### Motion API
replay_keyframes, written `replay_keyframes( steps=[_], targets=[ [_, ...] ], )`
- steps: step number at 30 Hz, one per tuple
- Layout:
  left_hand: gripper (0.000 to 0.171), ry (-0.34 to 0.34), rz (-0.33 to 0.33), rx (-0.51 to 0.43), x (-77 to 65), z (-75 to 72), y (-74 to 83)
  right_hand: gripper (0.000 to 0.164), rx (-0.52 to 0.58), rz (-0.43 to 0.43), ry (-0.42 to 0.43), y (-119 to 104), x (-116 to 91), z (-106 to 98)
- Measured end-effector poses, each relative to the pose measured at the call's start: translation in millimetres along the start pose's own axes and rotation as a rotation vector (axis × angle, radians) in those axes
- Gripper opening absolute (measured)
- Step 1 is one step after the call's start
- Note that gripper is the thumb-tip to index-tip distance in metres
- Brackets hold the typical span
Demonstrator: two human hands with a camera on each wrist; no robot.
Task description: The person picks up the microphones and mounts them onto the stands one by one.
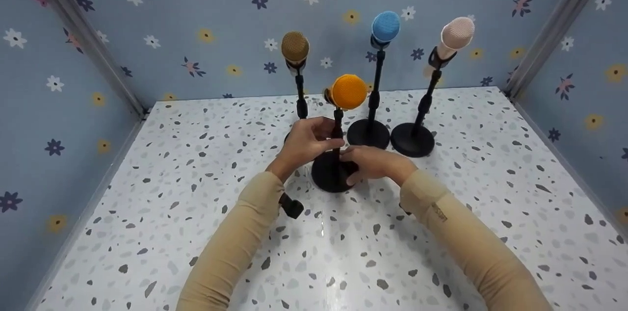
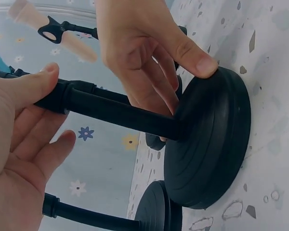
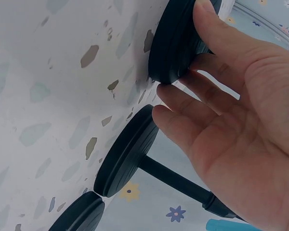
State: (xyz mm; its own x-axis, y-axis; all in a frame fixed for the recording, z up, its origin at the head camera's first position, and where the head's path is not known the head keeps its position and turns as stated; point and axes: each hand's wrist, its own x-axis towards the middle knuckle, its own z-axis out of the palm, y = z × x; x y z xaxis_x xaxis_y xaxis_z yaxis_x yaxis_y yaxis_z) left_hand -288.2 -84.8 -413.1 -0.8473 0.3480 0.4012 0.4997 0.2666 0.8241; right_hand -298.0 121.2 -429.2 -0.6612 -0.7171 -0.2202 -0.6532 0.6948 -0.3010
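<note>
A microphone with an orange head (image 1: 349, 91) sits on a short black stand with a round base (image 1: 326, 178), in the middle of the table. My left hand (image 1: 309, 142) grips the pole (image 2: 120, 111) of this stand, thumb on one side and fingers on the other. Lower down, my right hand (image 1: 370, 161) holds the edge of the same base. Its thumb lies on the base's upper face in the right wrist view, and the fingers (image 3: 188, 103) reach along the rim. The base stands at the speckled tabletop.
Behind are three more microphones on black stands: a brown one (image 1: 295, 47) at left, a blue one (image 1: 385, 26) and a pale pink one (image 1: 457, 33) at right. The blue one's base (image 1: 368, 134) is close to my right hand. Patterned walls (image 1: 221, 21) enclose the white speckled table (image 1: 171, 164).
</note>
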Motion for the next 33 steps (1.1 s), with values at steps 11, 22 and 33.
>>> replay_keyframes(
  steps=[11, 22, 33],
  targets=[
    [0.019, -0.051, 0.024, -0.043, 0.9, 0.9, 1.0, 0.060, 0.012, 0.002, 0.000, 0.2, -2.7, 0.5],
    [0.019, -0.083, 0.037, -0.052, 4.6, -3.5, 1.3, 0.058, 0.009, 0.004, 0.008, -1.2, -2.9, -4.8],
    [0.021, -0.103, -0.013, -0.049, 1.2, -2.7, -0.5, 0.060, 0.010, 0.020, -0.024, -1.9, -2.0, -2.2]
  ],
)
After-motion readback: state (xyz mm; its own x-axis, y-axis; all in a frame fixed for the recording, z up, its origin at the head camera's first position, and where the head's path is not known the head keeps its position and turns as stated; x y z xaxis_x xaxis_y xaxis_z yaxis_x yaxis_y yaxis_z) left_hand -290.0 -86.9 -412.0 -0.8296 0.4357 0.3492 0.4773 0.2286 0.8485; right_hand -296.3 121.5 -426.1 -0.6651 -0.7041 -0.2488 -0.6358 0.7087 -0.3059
